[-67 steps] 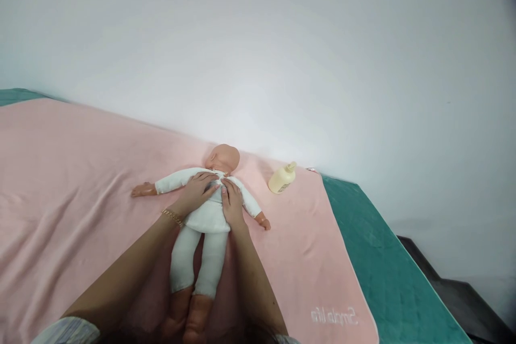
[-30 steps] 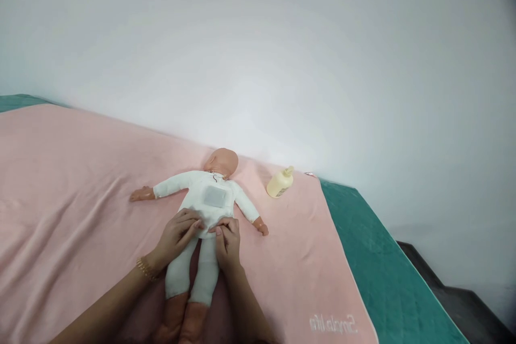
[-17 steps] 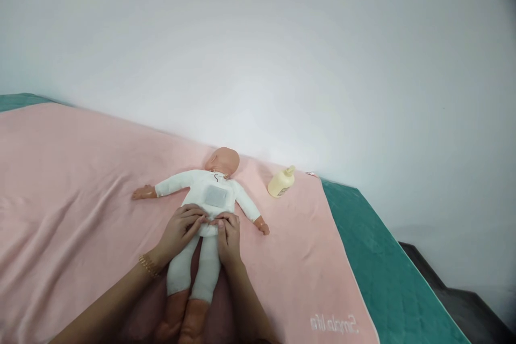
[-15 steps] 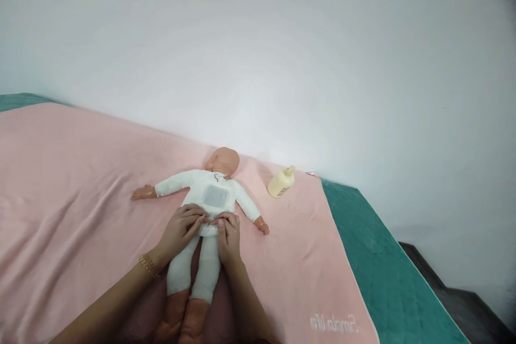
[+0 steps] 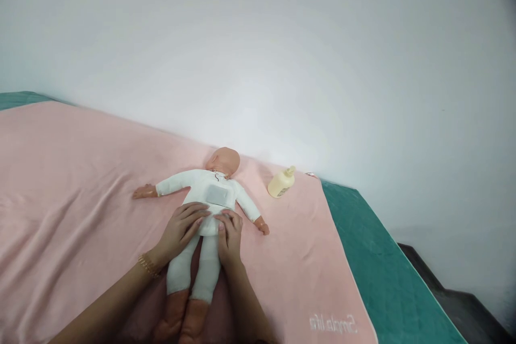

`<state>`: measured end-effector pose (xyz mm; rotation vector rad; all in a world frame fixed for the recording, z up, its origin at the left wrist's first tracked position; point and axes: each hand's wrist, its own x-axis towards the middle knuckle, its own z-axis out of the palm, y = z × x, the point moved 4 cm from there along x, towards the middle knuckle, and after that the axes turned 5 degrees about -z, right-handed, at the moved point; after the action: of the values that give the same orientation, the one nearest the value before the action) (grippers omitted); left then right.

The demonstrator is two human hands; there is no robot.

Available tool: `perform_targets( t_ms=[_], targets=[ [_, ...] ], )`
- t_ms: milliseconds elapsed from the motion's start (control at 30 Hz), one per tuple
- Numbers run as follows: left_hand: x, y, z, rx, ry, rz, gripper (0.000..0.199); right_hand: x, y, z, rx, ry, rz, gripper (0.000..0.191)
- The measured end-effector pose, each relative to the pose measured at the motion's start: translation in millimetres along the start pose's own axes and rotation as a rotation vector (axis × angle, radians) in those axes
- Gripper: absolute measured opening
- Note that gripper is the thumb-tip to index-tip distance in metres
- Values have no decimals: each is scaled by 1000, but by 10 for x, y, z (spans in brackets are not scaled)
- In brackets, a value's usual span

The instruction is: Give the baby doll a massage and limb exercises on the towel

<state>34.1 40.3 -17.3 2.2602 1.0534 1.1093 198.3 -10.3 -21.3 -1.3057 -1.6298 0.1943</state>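
Observation:
A baby doll (image 5: 205,188) with a white cloth body and bare plastic head, hands and feet lies stretched out, its arms spread and no face showing. A grey rectangular panel (image 5: 218,195) sits in the middle of its torso. My left hand (image 5: 182,230) rests on the left side of the doll's waist, fingers extended over the cloth. On the opposite side of the waist lies my right hand (image 5: 230,236), its fingers lightly bent and touching the cloth. A small gap separates the fingertips of both hands. Neither hand grips anything visible.
A pale yellow pump bottle (image 5: 281,182) stands right of the doll's head. Beneath everything is a pink blanket (image 5: 88,172) with faint lettering, over a green quilted cover (image 5: 387,263). A white wall (image 5: 258,54) rises behind. Something dark (image 5: 463,301) is at lower right.
The fingertips of my two hands have moved slightly apart across the doll's waist, the right hand's fingers shifting outward. The doll and bottle have stayed in place.

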Motion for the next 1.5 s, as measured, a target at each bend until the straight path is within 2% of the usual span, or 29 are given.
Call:
perform_targets(
  t_ms=[333, 600, 733, 933, 1100, 1300, 1500],
  targets=[
    [59, -1, 34, -8, -28, -39, 30, 36, 36, 32, 21, -8, 62, 38],
    [189, -26, -105, -111, -73, 56, 28, 129, 81, -42, 99, 34, 13, 38],
    [279, -37, -107, -99, -108, 78, 27, 236, 129, -38, 139, 26, 33, 39],
    [309, -90, -30, -105, -146, 34, 28, 287, 205, 38, 180, -10, 79, 42],
    [319, -81, -46, -155, -152, 4, 29, 276, 207, 40, 186, -18, 96, 43],
    [373, -99, -122, -288, -66, -102, 31, 441, 159, -25, 233, 49, 98, 39],
    [651, -198, -56, -244, -7, -105, 33, 788, 252, 54, 138, 38, 40, 39]
  ],
)
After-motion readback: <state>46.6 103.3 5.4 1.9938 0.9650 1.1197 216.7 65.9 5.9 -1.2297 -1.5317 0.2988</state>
